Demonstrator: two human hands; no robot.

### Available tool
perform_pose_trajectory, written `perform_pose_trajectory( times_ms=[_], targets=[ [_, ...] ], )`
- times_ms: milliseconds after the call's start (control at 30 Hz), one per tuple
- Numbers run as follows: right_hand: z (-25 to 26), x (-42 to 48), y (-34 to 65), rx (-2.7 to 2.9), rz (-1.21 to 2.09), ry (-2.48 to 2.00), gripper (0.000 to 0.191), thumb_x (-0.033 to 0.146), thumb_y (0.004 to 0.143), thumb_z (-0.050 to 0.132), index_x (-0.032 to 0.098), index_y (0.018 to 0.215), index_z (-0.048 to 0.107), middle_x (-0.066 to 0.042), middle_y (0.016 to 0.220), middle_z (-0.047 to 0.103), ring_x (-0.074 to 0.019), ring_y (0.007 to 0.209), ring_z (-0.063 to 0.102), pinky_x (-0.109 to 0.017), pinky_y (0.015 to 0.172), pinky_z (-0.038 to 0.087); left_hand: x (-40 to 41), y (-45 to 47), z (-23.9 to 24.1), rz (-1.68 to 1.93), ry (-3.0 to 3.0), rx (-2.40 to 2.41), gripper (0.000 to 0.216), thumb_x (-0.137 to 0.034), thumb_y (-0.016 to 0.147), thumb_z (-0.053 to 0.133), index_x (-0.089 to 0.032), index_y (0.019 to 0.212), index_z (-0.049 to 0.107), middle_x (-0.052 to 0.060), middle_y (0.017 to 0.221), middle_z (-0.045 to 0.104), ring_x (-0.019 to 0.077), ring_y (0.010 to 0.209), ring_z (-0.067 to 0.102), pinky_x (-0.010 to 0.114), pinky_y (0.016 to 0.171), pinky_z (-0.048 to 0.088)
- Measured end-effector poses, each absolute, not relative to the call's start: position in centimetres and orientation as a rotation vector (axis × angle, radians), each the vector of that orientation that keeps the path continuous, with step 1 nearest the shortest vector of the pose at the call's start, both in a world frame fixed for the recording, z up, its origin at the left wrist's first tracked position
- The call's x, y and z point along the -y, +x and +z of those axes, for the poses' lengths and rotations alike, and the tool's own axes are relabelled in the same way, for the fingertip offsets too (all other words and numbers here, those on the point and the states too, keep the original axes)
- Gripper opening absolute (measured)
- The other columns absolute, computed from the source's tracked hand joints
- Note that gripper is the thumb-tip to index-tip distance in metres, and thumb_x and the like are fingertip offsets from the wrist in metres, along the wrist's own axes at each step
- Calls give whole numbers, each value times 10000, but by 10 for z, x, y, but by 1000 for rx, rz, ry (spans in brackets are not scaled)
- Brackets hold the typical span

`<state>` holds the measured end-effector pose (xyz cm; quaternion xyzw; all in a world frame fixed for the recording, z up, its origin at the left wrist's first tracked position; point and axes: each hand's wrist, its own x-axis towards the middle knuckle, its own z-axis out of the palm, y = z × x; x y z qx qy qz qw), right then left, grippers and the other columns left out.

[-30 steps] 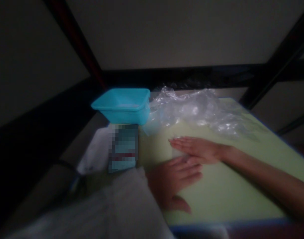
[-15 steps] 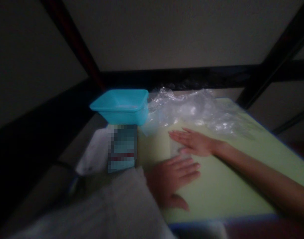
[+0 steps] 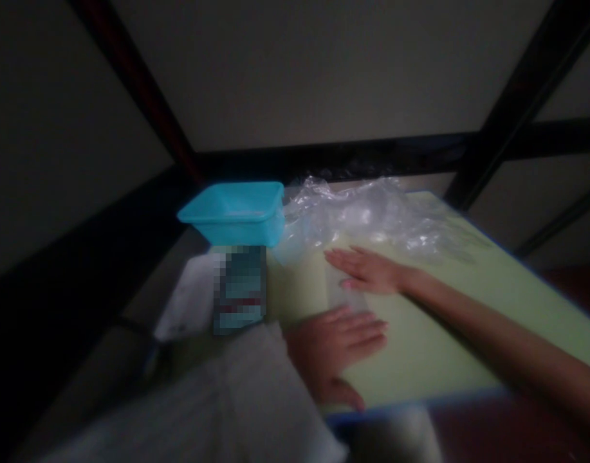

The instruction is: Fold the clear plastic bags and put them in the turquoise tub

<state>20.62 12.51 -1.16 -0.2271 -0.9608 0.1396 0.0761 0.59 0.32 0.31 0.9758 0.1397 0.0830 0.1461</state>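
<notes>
My left hand [image 3: 336, 350] lies flat with fingers stretched out on a pale green mat [image 3: 434, 341], in a white sleeve [image 3: 237, 411]. My right hand [image 3: 367, 270] rests flat a little farther away, fingers together and straight, pressing on a small clear plastic sheet or bag [image 3: 345, 297] that lies between both hands. Neither hand grips anything.
A turquoise plastic tub [image 3: 234, 212] stands at the mat's far left corner. Crumpled clear plastic film [image 3: 372, 218] is heaped along the far edge. A blurred-out card or packet [image 3: 239, 289] and a white sheet [image 3: 188, 305] lie left of the mat. Dark frame bars [image 3: 511, 103] surround the table.
My right hand has slid away from me toward the crumpled film, opening a gap from the left hand. The left hand has stayed put. The view has shifted slightly.
</notes>
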Motion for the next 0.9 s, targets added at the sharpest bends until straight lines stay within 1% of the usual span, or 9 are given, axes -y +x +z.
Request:
perform_pose_trajectory(
  times_ms=[100,167,233,333,433,533,633,767,900],
  targets=[
    [-10,-126,208,2794,459,-643,657,533,959,298,186,1496,148,-115,1540,207,-239,1415,195,-493,1133,166,6,7,3,286,2838,-317,739,-656,900,277,-111,1388,378,121,1485,355,246,1389,301,447,1137,253],
    [-5,-123,213,2680,475,-618,634,501,962,331,184,1490,183,-129,1539,217,-236,1411,214,-482,1119,220,7,3,2,433,2868,-328,701,-628,921,241,-110,1360,414,115,1463,398,226,1383,315,427,1145,244],
    [2,-115,219,2585,467,-576,554,445,961,390,202,1451,302,-129,1520,282,-233,1384,284,-468,1095,282,0,-6,1,652,2893,-427,639,-573,947,237,-103,1320,456,126,1423,456,224,1363,354,425,1141,259],
    [13,-98,230,2574,468,-459,336,331,946,475,199,1243,559,-124,1395,473,-220,1250,463,-427,1021,384,-13,-19,0,774,2872,-784,353,-299,957,387,-134,1224,547,115,1329,561,206,1276,475,399,1087,364],
    [19,-80,237,2555,542,-406,228,269,930,514,152,1076,645,-135,1171,599,-211,1126,534,-383,944,440,-21,-24,-1,808,2763,-1044,282,-212,893,468,-144,1123,616,102,1228,634,213,1158,574,391,1000,466],
    [21,-68,237,2542,628,-382,179,249,918,540,139,973,669,-106,976,617,-177,948,579,-315,823,474,-19,-21,-1,766,2718,-1112,289,-256,866,523,-144,1111,627,102,1223,637,233,1152,577,413,992,477],
    [23,-61,231,2536,684,-343,155,248,909,558,134,912,663,-85,909,604,-157,870,565,-278,764,460,-16,-21,0,728,2735,-1124,368,-338,871,539,-137,1174,596,115,1282,597,250,1201,541,420,1017,458],
    [23,-56,226,2603,679,-325,193,277,925,525,146,824,625,-54,818,575,-154,797,525,-285,726,426,-15,-23,1,617,2775,-1114,481,-405,893,503,-111,1274,521,145,1369,514,270,1277,467,434,1054,415],
    [19,-54,225,2665,670,-339,222,312,928,514,163,782,590,-35,769,544,-166,776,492,-309,717,400,-17,-24,3,508,2790,-1063,538,-453,901,469,-104,1310,481,162,1409,462,277,1321,408,455,1077,370]
  ],
)
